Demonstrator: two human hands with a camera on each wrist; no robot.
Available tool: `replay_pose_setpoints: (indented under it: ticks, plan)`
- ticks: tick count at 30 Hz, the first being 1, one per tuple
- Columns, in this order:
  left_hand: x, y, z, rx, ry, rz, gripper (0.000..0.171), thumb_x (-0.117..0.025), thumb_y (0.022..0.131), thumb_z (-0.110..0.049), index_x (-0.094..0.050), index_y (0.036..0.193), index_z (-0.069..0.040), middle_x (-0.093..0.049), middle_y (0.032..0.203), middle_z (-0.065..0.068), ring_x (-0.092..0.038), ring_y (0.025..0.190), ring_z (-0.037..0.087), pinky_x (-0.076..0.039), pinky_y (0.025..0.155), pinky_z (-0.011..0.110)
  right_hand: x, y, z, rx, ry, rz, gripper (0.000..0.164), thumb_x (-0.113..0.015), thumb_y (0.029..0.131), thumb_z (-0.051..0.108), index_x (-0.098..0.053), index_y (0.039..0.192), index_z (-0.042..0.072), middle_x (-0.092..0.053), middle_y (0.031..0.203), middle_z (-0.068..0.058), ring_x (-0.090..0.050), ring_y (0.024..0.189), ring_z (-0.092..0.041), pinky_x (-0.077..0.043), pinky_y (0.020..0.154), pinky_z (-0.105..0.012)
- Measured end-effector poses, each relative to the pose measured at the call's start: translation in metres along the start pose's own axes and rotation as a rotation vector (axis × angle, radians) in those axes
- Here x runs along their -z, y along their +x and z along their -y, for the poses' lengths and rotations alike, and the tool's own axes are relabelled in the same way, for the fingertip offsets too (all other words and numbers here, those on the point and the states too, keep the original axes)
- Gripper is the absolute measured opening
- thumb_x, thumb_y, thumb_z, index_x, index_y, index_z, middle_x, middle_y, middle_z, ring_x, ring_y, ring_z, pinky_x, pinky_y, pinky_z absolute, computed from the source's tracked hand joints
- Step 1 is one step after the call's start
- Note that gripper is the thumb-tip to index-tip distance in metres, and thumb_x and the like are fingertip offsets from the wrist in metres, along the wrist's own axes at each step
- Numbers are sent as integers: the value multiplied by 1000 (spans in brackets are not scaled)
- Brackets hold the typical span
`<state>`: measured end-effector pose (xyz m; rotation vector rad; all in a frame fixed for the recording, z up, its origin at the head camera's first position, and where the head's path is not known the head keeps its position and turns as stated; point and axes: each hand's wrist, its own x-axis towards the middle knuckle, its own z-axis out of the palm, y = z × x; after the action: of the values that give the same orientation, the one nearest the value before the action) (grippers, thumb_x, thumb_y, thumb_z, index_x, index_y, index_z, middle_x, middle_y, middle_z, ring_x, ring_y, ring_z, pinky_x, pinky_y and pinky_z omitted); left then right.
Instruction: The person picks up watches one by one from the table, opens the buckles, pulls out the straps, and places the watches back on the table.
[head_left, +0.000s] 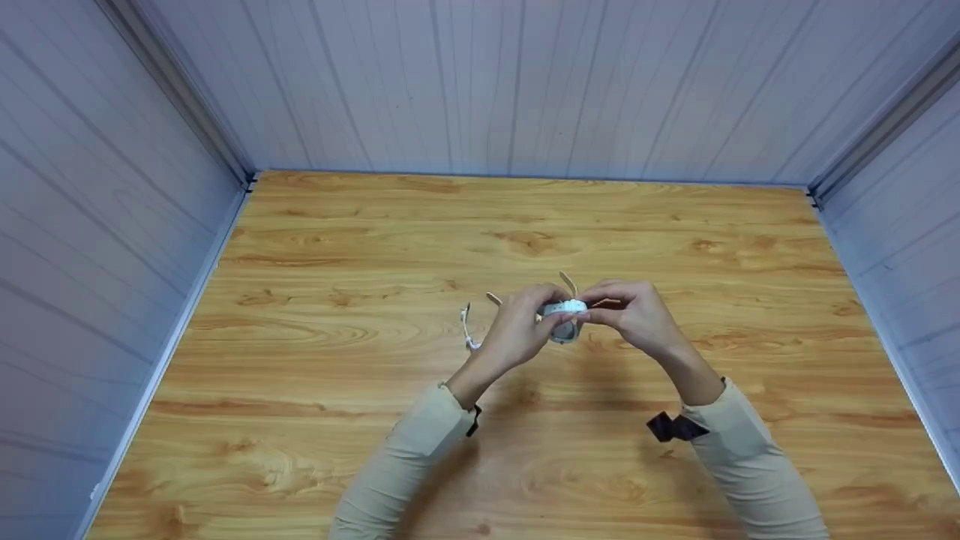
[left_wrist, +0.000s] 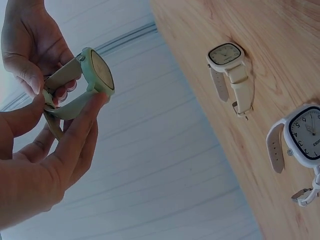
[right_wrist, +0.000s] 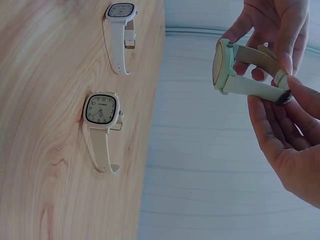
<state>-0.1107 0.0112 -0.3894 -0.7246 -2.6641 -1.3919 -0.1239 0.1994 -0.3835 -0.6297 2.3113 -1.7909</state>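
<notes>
Green watch (left_wrist: 101,70), held above the wood-grain surface (head_left: 315,390). Left hand (head_left: 519,326): fingers gripping it. Right hand (head_left: 636,316): fingers pinching its strap (right_wrist: 254,89). Step, by appearance: strap work near the buckle (right_wrist: 283,97); fastening or undoing, cannot tell. Next move likely calls for steady strap ends. On surface: cream watch (left_wrist: 225,54), white watch (left_wrist: 302,132). Room: pale panelled walls (head_left: 480,90) on three sides.

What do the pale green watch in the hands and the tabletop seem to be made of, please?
Pale green watch: a smooth, satin case, probably plastic given its even, coloured surface; its strap, curved and tan inside, looks like leather or imitation leather. Tabletop: smooth-looking, showing grain and knots, so wood or perhaps a wood-look laminate.
</notes>
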Motion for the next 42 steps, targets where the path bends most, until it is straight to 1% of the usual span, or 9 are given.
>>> replay_pose_setpoints:
  ticks: [4,10,14,20,24,28,31,37,42]
  plan:
    - [1,0,1,-13,4,16,18,-62,87,-14,-64,101,-3,-65,96,7,-59,91,17,-47,78,25,0,0,-1,1,-3,4,18,-69,80,5,-69,96,-3,-64,94,-17,-62,84,-27,-54,72,-32]
    - [2,-1,2,-21,-36,22,16,-62,87,-13,-63,100,-3,-66,96,7,-61,90,16,-48,77,24,0,1,-1,-6,2,6,17,-69,80,5,-69,95,-3,-64,95,-17,-62,85,-26,-53,72,-32]
    - [2,-1,3,-15,-52,32,16,-61,88,-12,-63,101,-3,-66,96,8,-61,90,16,-49,76,24,0,1,-2,-6,17,8,17,-69,80,4,-69,95,-4,-63,95,-18,-62,84,-26,-54,72,-32]
    - [0,-1,4,-13,-30,39,16,-60,89,-11,-61,103,-4,-65,99,7,-61,92,16,-48,76,25,0,2,-2,-31,3,-5,18,-70,79,6,-69,95,-4,-64,94,-18,-62,83,-24,-54,71,-32]
    - [-1,-1,5,-33,9,30,18,-59,89,-12,-61,106,-6,-65,101,7,-60,94,17,-48,78,27,1,2,-2,-45,-8,-9,19,-70,79,6,-69,95,-5,-63,95,-18,-62,84,-24,-53,71,-31]
    - [-2,-1,5,-44,23,19,19,-59,89,-13,-62,106,-6,-65,103,6,-59,97,18,-47,81,28,1,2,-2,-61,-8,3,19,-70,80,6,-68,96,-5,-63,96,-17,-61,85,-24,-53,72,-31]
    - [-2,-1,5,-35,37,12,17,-59,89,-13,-63,103,-5,-65,103,6,-59,98,19,-47,82,29,-1,2,-2,-78,-38,22,19,-69,81,7,-68,97,-4,-63,96,-15,-61,86,-24,-53,73,-30]
    - [-4,0,4,-10,80,15,15,-60,89,-13,-63,100,-4,-65,99,5,-60,93,17,-47,80,27,-2,3,0,-89,-149,51,20,-68,83,9,-68,98,-3,-64,93,-13,-60,85,-23,-52,73,-27]
    - [-4,0,5,-13,56,6,14,-60,88,-12,-63,99,-4,-65,97,5,-60,91,16,-48,78,25,-1,3,0,-66,-156,32,19,-68,82,8,-69,97,-3,-65,92,-14,-61,84,-24,-52,72,-26]
